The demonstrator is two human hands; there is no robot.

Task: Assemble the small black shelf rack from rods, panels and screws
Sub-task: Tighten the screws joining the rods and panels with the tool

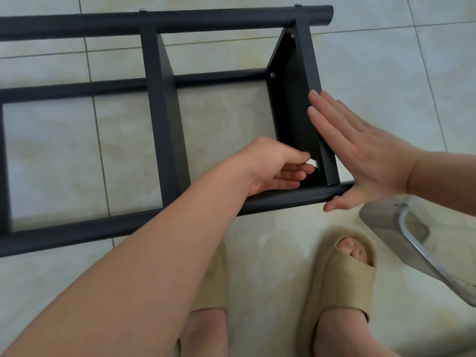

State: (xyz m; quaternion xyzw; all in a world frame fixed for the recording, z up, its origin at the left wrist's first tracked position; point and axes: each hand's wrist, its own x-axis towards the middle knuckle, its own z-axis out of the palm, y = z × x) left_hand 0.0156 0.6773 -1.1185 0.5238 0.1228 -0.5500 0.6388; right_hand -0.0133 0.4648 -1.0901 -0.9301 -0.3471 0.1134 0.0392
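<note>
**Shelf Rack: End Panel Corner**

The black shelf rack (164, 119) lay on the tiled floor (386, 73), ahead of both hands. The right hand (360, 161), fingers straight, pressed flat against the outer face of the end panel (291, 104). Just left of it, the left hand (273, 171) curled at the inner corner. Whether it held anything could not be determined.

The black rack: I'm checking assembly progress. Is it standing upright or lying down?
Lying down: its long rods run level along the tiled floor, and the end panel stands on edge between them.
</note>
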